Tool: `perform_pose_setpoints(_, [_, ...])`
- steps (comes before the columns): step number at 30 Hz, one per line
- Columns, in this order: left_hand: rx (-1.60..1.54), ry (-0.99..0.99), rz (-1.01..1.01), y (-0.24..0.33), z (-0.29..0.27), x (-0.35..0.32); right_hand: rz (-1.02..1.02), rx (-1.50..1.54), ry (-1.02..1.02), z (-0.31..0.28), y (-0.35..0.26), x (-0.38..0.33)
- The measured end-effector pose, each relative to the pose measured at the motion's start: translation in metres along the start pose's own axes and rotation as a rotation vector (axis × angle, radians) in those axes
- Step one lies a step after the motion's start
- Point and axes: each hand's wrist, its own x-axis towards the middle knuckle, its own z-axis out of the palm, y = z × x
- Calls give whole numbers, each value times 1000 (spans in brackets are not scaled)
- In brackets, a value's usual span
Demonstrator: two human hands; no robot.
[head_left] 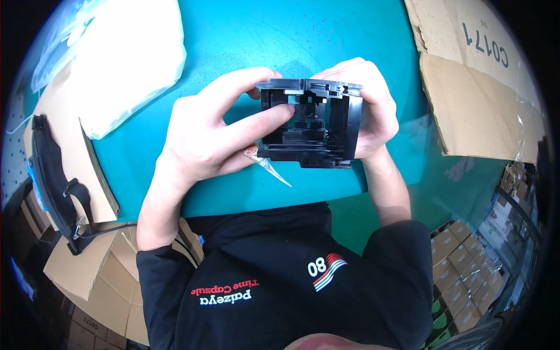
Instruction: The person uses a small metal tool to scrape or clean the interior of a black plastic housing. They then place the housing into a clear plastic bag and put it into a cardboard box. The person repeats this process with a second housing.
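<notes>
A black plastic housing (341, 157), box-shaped with an open face showing ribs, slots and small cut-outs, is held up above the green table. My left hand (198, 131) is closed on its left side, with one finger reaching into the opening and another at the upper edge. From under that hand sticks a thin, pointed, silvery piece (273, 171), brownish near the fingers; its kind is unclear. Around the right side and back of the housing, my right hand (378, 108) is curled, its fingertips partly hidden behind the plastic.
The green tabletop (262, 41) spreads beneath my hands. A white plastic bag (131, 64) lies at the far left, by a cardboard flap (87, 157) and a black strap (49, 175). A cardboard box (466, 93) stands at the right. Stacked cartons (461, 268) are at lower right.
</notes>
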Motion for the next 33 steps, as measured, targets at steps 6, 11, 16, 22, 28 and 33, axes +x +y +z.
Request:
perform_pose_setpoints(6, [47, -31, 0, 2, -3, 1, 11, -24, -11, 0, -2, 1])
perform_pose_setpoints(11, [-7, 13, -24, 0, 2, -1, 16, -16, 10, 0, -3, 2])
perform_pose_setpoints(16, [-54, -32, -66, 3, 0, 3, 36, 15, -3, 1, -3, -1])
perform_pose_setpoints(22, [-18, -20, -41, 0, -1, 1, 34, 49, 0, 1, -2, -2])
perform_pose_setpoints(28, [-128, 71, 4, -5, 2, -3, 27, 88, 74, 4, -1, -5])
perform_pose_setpoints(33, [-175, 109, 43, -8, 5, -6, 20, 70, 95, 4, -2, -5])
